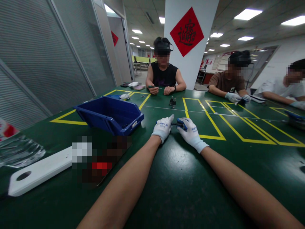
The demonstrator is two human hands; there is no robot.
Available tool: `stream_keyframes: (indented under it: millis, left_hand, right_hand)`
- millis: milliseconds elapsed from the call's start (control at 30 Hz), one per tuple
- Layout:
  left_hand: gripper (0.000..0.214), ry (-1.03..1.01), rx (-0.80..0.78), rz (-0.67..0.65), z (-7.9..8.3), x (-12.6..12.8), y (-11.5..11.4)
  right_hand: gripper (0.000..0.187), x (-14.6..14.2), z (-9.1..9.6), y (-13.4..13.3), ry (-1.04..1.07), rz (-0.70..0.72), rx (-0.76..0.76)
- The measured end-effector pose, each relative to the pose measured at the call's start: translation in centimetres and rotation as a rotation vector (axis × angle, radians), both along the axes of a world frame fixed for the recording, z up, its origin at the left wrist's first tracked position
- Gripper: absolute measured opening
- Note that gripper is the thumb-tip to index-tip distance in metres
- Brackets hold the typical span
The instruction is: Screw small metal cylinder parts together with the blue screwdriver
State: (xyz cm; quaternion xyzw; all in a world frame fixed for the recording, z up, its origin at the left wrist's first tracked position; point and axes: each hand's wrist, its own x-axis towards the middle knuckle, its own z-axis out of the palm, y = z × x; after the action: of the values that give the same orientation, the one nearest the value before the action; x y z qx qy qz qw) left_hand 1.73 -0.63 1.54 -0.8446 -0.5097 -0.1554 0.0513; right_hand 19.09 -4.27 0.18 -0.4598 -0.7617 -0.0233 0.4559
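Both my hands wear white gloves and meet over the green table [171, 178]. My right hand [192, 132] is closed around a small blue-handled tool [181, 122] whose tip points left. My left hand [164, 126] is closed in a pinch right at that tip; what it pinches is too small to make out. Two small dark cylindrical parts [172, 101] stand on the table a little beyond my hands.
A blue plastic bin [109, 114] sits to the left. A white flat board [38, 173] and a clear plastic bag [19, 152] lie at near left. Yellow tape lines [212, 122] mark the table. Three other people sit on the far side, working.
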Motion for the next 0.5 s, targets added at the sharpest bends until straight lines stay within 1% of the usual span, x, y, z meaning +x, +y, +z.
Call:
stream_keyframes:
  millis: [100,167,233,300,333,400,467,500]
  left_hand:
    - [0.068,-0.051,-0.03,-0.117,0.1,-0.4,0.2]
    - [0.079,-0.096,-0.063,-0.165,0.2,-0.4,0.3]
    - [0.09,-0.127,-0.103,-0.215,0.2,-0.4,0.4]
    - [0.096,-0.141,-0.12,-0.281,0.3,-0.2,0.3]
    - [0.097,-0.143,-0.123,-0.309,0.4,-0.1,0.2]
    - [0.098,-0.137,-0.134,-0.331,0.7,0.0,0.0]
    - [0.098,-0.108,-0.158,-0.318,0.9,0.2,-0.3]
    - [0.099,-0.087,-0.165,-0.309,1.0,0.3,-0.4]
  right_hand:
    - [0.036,0.2,0.0,0.0,-0.023,0.038,-0.033]
    - [0.036,0.4,0.2,-0.1,0.019,0.036,-0.074]
    - [0.04,0.4,0.5,-0.4,0.086,0.044,-0.122]
    - [0.044,0.3,0.7,-0.8,0.135,0.049,-0.158]
    - [0.043,0.2,0.8,-0.9,0.145,0.045,-0.172]
    - [0.036,-0.1,1.0,-1.1,0.138,0.026,-0.204]
    - [0.029,-0.2,1.0,-1.2,0.135,-0.007,-0.249]
    - [0.028,-0.2,1.1,-1.1,0.141,-0.025,-0.281]
